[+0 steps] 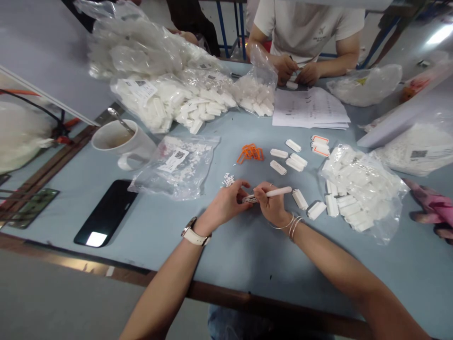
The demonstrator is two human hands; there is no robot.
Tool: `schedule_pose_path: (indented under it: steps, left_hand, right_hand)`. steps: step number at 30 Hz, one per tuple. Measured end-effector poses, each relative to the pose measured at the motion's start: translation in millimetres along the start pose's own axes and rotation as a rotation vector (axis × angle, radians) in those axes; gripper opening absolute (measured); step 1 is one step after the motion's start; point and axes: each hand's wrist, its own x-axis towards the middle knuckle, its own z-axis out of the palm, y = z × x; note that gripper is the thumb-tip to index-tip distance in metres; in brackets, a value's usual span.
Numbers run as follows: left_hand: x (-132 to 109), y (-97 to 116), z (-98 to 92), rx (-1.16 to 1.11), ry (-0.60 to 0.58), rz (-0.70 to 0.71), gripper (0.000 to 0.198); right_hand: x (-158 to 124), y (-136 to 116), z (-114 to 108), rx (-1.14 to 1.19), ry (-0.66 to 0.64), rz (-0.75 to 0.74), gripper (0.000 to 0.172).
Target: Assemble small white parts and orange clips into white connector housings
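My left hand [231, 200] is closed on the end of a small white plastic casing [250, 199] with a row of dark slots. My right hand [269, 202] grips a pale pink pen-like tool [279, 191], its tip at the casing. Just beyond my left hand lies a small heap of tiny white pieces [228, 180]. Orange rectangular frames [250, 153] are piled farther back. To the right, loose white casings [296, 161] are scattered, and some lie stacked with orange frames [320, 146] on them. More casings spill from an open clear bag [361, 189].
At left are a black phone [106, 212], a mug [122, 141] with a spoon, and a bag of tiny white parts [180, 163]. Large bags of casings [170, 101] and paper sheets [309, 108] lie farther back. Across the table, a co-worker's hands [297, 71] handle a small part.
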Motion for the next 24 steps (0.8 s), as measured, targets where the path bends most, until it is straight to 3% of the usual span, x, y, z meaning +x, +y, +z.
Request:
schedule_pose_path:
  steps: [17,24]
  left_hand:
    - [0.1,1.3,-0.1,0.012,-0.002,0.015,0.033]
    - [0.2,6.8,-1.9,0.066,0.005,-0.008,0.032]
  right_hand:
    - [0.1,-0.7,-0.2,-0.086,-0.042,-0.027,0.049]
    - [2.7,-4.7,-1.7,-0.194,-0.119,-0.137,0.052]
